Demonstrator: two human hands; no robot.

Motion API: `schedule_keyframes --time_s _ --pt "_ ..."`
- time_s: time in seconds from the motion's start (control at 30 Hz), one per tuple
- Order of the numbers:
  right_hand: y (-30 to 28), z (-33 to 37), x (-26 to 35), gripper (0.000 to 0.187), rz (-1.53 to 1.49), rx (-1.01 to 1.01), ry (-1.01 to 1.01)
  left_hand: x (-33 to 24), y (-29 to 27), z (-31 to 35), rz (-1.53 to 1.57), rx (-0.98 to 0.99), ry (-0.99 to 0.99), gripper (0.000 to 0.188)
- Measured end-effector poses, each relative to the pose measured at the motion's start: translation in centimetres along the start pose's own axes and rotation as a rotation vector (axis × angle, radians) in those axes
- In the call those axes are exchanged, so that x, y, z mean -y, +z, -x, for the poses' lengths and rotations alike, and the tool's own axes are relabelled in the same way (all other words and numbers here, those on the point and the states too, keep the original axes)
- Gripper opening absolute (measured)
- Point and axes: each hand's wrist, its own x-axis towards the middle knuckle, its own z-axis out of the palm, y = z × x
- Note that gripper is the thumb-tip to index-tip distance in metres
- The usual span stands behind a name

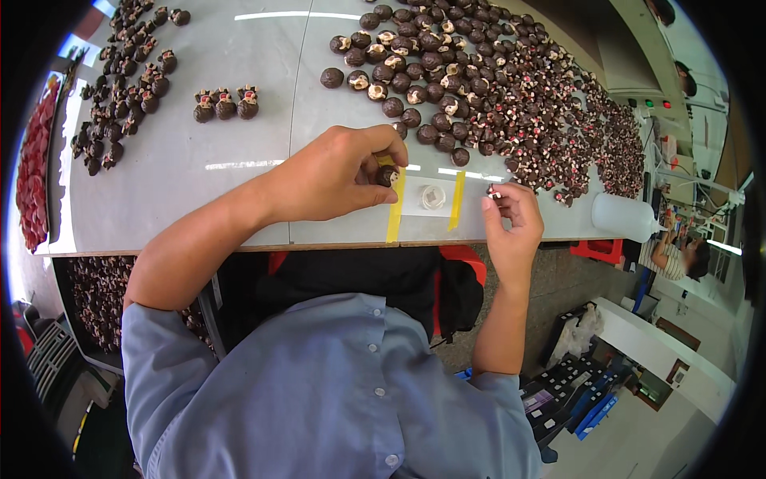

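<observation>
My left hand (339,176) is closed on a round dark brown figurine piece (387,176) with a cream patch, pinched between thumb and fingers over the left tape strip. My right hand (515,223) pinches a small dark figurine part (494,191) with white and pinkish spots, apart from the left one. Between the hands, a small clear round dish (432,197) sits on a white sheet (412,203). Yellow tape strips (456,199) run along both sides of the sheet. What fills the dish is too small to make out.
Loose brown balls (431,60) and a heap of small spotted parts (542,112) cover the back right. Three joined figurines (226,105) stand left of centre; more figurines (128,96) lie beyond. A white plastic bottle (622,217) lies near the table's right front edge.
</observation>
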Motion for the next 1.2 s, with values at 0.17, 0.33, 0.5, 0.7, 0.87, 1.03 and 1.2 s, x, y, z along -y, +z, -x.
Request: schedule_keyframes --time_s 0.17,0.33,0.5,0.7,0.87,1.03,1.2 --pt "0.3 0.3 0.3 0.023 -0.253 0.018 -0.003 0.1 0.0 -0.2 0.084 0.056 -0.065 0.035" --pt "0.1 0.3 1.7 0.032 -0.131 0.155 -0.063 0.1 0.1 0.1 0.108 0.062 -0.065 0.033" --pt "0.3 -0.4 4.1 0.030 0.199 0.250 -0.373 -0.3 -0.2 0.2 0.017 0.099 -0.084 0.030" --pt "0.6 -0.9 5.2 0.030 0.324 0.314 -0.422 1.9 0.8 0.3 -0.011 0.031 0.134 0.033" --pt "1.0 -1.5 5.7 0.030 0.453 0.357 -0.525 2.1 1.1 0.5 -0.018 -0.009 0.215 0.032" --pt "1.2 -1.6 5.9 0.031 0.529 0.369 -0.556 1.9 1.2 0.6 -0.002 0.007 0.167 0.032" --pt "1.3 -1.8 6.1 0.031 0.543 0.373 -0.581 1.8 1.1 0.7 -0.013 0.008 0.189 0.033"
